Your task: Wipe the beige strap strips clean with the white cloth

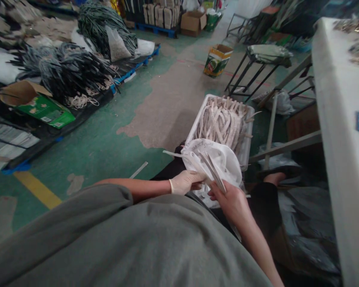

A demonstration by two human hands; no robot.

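Note:
My left hand [184,181], in a pale glove, is closed on the edge of a white plastic bag [224,161] that rests on my lap. My bare right hand [229,199] is closed on a thin bundle of flat pale strips [214,170] that lies across the bag. Just beyond the bag stands a white plastic crate [249,131] filled with several similar pale strips [223,121]. One loose strip [171,153] sticks out to the left of the bag.
A white table [338,119] runs along the right side. Metal stools [259,59] and a cardboard box [217,59] stand further off on the green floor. Piles of dark cords [68,69] and a green box [44,108] lie on pallets at left.

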